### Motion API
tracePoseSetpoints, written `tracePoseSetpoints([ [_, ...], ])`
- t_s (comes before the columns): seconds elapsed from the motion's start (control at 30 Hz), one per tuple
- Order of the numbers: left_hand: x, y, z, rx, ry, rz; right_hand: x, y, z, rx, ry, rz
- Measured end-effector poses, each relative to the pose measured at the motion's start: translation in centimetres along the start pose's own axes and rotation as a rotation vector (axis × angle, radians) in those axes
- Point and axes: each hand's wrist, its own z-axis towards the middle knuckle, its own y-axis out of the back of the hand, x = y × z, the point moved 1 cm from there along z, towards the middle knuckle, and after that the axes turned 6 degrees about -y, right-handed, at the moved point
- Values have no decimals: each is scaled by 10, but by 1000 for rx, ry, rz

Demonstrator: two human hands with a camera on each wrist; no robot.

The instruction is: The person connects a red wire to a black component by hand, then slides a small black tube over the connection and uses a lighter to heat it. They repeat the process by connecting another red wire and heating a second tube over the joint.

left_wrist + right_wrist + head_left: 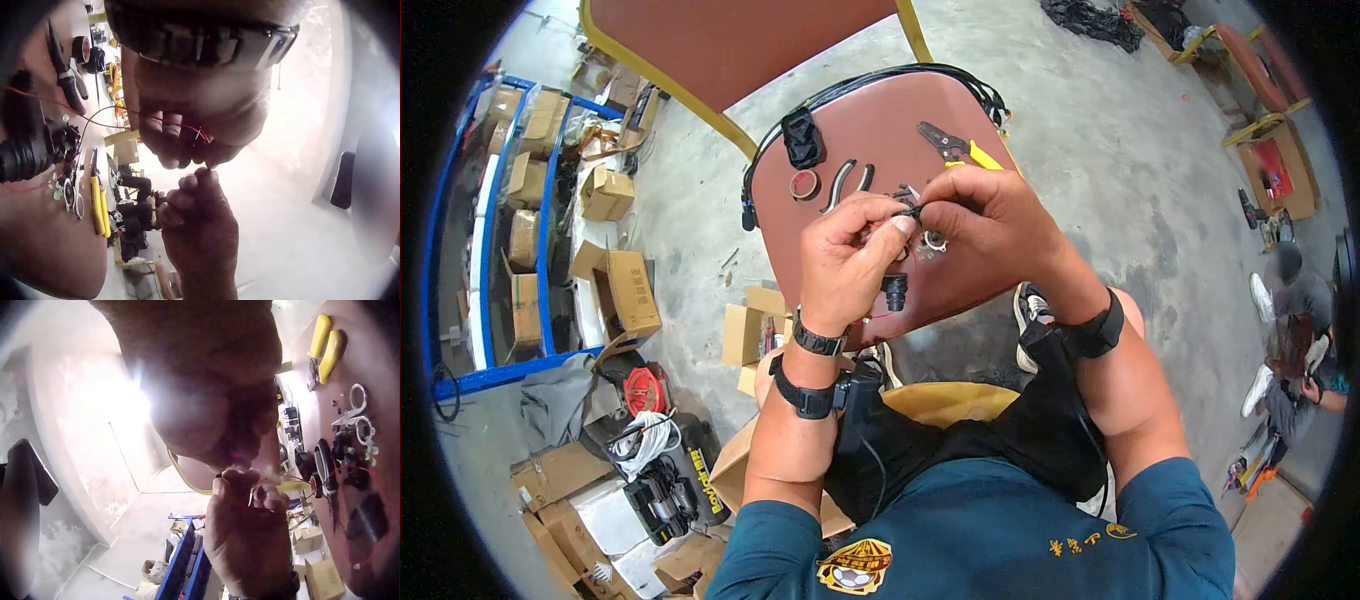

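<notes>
Above the seat of a reddish-brown chair (880, 115), both hands meet at the fingertips. My left hand (855, 255), wearing a dark watch, holds thin red wires (201, 133) and pinches a small black piece (909, 212) whose kind I cannot tell. From the other side my right hand (990, 220) pinches the same piece between thumb and index finger. A black ribbed cylindrical part (894, 291) lies on the seat below the left hand, red wire beside it. Close by are scissors (359, 419) with pale loop handles, overlapped by the hands in the head view.
Yellow-handled wire strippers (958, 147), dark-handled pliers (847, 186), a tape roll (804, 184) and a black pouch (803, 138) lie on the seat. Black cable (870, 72) loops around its back edge. Blue shelving (545, 220) with cardboard boxes stands left; another person (1305, 320) is at right.
</notes>
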Motion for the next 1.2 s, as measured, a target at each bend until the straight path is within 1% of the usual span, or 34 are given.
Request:
tracePoseSetpoints([
  [0.07, 0, -2, -1, 9, -5, -34, 3, 0, -4, -28, 128, -148],
  [0.17, 2, -3, -5, 3, 14, -68, -1, -1, -9, -42, -46, 43],
  [0.27, 6, -2, -7, -23, 16, -83, 7, -3, -8, -20, -59, 161],
  [0.37, 3, -2, -8, -56, 28, -87, 17, -3, -8, -16, -81, 134],
  [0.47, 4, 0, -9, -68, 33, -69, 18, -6, -7, -25, -52, 147],
  [0.67, 3, 5, -9, -61, 24, -45, 0, -15, -5, -81, 27, -31],
  [0.77, 3, 7, -11, -56, 18, -48, 9, -14, -6, -22, -19, -77],
  [0.8, 4, 8, -12, -61, 19, -52, 6, -15, -6, -11, -31, -50],
  [0.87, 7, 13, -12, -16, -60, 19, -3, -18, -5, 12, -56, 5],
  [0.93, 10, 18, -10, 24, -161, 101, -3, -20, -2, 43, 143, -62],
  [1.0, 11, 21, -8, 61, -283, 195, -4, -19, 1, 104, 158, -42],
  [1.1, 7, 20, -7, 66, -275, 210, -6, -15, 5, 197, -143, 198],
  [1.17, 10, 19, -7, 36, -197, 181, -8, -15, 7, 213, -404, 466],
  [1.2, 12, 20, -8, 20, -157, 169, -9, -15, 8, 205, -398, 473],
])
